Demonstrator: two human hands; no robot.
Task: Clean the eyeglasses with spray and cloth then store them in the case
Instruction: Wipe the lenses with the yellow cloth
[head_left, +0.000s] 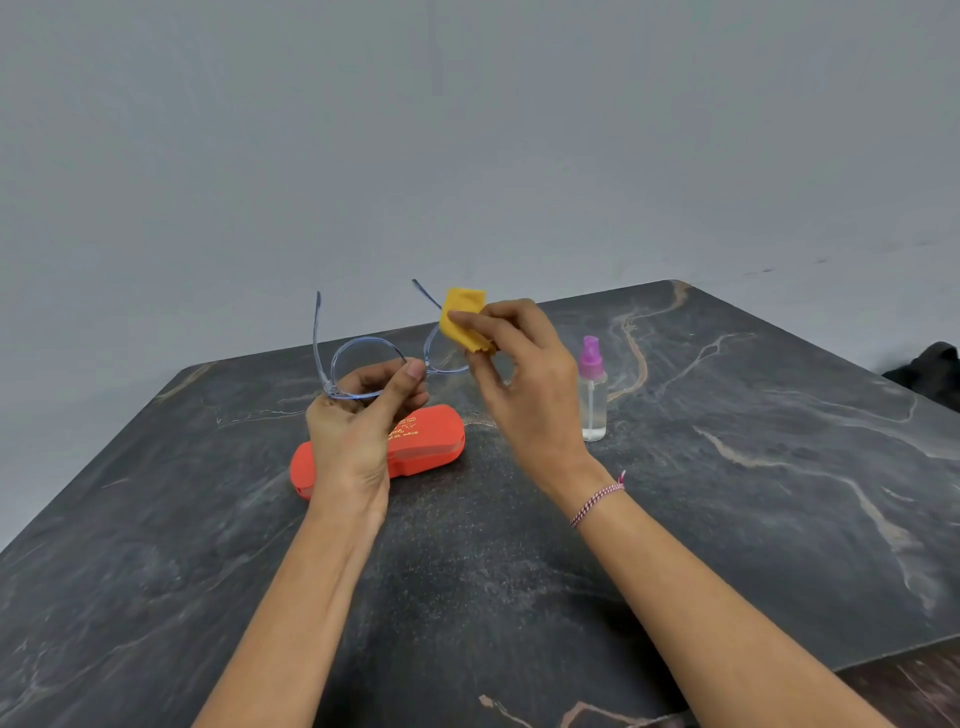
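Clear blue-framed eyeglasses (363, 358) are held up above the table with their arms unfolded and pointing away from me. My left hand (358, 431) grips the frame at the left lens, thumb near the bridge. My right hand (524, 384) pinches a small yellow cloth (462, 319) against the right lens. Under my left hand a closed orange glasses case (431, 441) lies on the table. A clear spray bottle (593, 395) with a purple nozzle stands upright just right of my right hand.
The dark marble-patterned table (727, 519) ends at a grey wall behind. A dark object (930, 369) sits past the table's right edge. A striped bracelet (597, 499) is on my right wrist.
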